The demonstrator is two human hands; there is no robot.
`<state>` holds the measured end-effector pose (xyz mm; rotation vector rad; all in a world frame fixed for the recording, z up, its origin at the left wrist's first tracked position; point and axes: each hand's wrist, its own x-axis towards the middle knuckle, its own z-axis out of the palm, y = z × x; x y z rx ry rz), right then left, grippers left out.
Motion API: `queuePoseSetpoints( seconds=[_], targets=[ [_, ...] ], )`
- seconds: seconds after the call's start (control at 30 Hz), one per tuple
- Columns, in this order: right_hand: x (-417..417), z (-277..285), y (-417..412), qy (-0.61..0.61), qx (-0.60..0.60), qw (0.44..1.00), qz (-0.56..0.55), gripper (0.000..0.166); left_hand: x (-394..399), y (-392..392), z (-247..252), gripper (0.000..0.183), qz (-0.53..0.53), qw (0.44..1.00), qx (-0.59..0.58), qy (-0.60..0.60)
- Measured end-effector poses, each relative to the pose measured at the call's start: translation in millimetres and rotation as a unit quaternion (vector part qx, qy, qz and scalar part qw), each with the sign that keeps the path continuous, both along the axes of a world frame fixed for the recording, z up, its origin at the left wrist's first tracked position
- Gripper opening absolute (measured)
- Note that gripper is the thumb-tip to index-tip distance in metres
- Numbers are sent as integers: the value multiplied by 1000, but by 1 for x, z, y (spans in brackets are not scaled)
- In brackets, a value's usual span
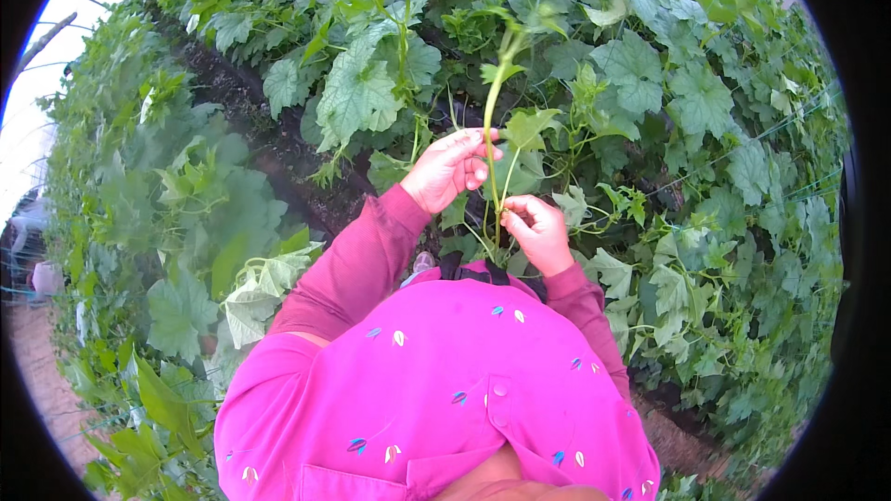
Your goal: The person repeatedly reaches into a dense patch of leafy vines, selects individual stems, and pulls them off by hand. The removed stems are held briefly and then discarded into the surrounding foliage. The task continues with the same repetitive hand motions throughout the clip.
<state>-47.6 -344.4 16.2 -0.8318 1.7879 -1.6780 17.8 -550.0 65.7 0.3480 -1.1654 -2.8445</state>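
Observation:
A long pale green vine stem (491,108) stands upright before my chest, its leafy tip blurred at the top. My left hand (456,168) is beside the stem's middle, thumb and forefinger meeting at it and the other fingers curled loosely. Lower down, my right hand (536,228) pinches the stem near a node where a leaf stalk branches off. A lobed green leaf (529,129) hangs on that stalk, just right of the stem. Thin tendrils and stalks run below my hands towards my waist.
Dense climbing vines with broad leaves (358,90) surround me. Thin green strings (793,122) cross the foliage at right. A dark strip of ground (240,101) runs diagonally at left. Wilted leaves (261,292) hang near my left sleeve. Bare soil (52,369) shows at lower left.

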Motion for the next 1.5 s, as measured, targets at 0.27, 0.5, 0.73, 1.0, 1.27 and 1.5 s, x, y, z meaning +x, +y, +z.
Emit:
queuePoseSetpoints(
  seconds=[0.27, 0.5, 0.73, 1.0, 1.27, 1.5],
  targets=[
    [1, -4, 2, 254, 168, 951, -63, 11, 4, 20, -14, 28, -14, 1000, 6, -15],
    [-11, -45, 12, -156, 179, 968, -80, 6, 6, 21, -22, 26, -22, 999, 32, -9],
    [-3, 6, 3, -107, -25, 993, -52, 20, 12, 23, -25, 24, -30, 998, 40, -48],
    [7, -19, -15, 149, 82, 985, 35, 15, 13, 24, -25, 43, -46, 990, -93, -99],
    [17, -21, -24, 209, 105, 972, 31, 13, 19, 22, -13, 70, 45, 971, -203, -119],
    [20, -33, -22, 189, 118, 975, 22, 15, 23, 7, -14, 54, 220, 919, -327, -24]
  ],
)
